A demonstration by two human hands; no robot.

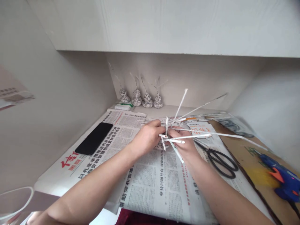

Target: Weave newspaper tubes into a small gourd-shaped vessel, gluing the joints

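Both hands are closed around a small woven piece made of rolled newspaper strips, low over the spread newspaper. My left hand grips its left side, fingers curled inward. On the opposite side my right hand pinches at the base of the strips, its fingertips partly hidden. Long white paper strips fan out from between the hands, some pointing up, others to the right and toward me. Most of the woven body is covered by the hands and strips.
Newspaper sheets cover the table. A black phone lies left, black-handled scissors right. Farther right, a blue glue gun rests on cardboard. Several woven gourd shapes stand along the back wall, beneath an overhanging panel.
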